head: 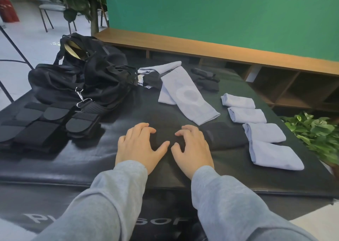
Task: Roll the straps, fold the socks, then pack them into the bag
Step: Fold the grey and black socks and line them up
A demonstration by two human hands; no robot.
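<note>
My left hand (141,145) and my right hand (192,147) lie palm down side by side near the front of the black mat (91,158). Their curled fingers dig into the near end of a black sock (225,136), which stretches off to the right. Several folded lilac socks (264,132) form a column at the right. Unfolded lilac socks (189,96) lie in the middle beyond my hands. The black bag (82,75) slumps open at the back left. Rolled black straps (36,127) sit in front of it.
More dark socks or straps (205,79) lie at the back of the mat. A green plant (315,136) stands off the mat's right edge. A wooden shelf unit (275,63) runs behind, under a green wall. Chairs stand far left.
</note>
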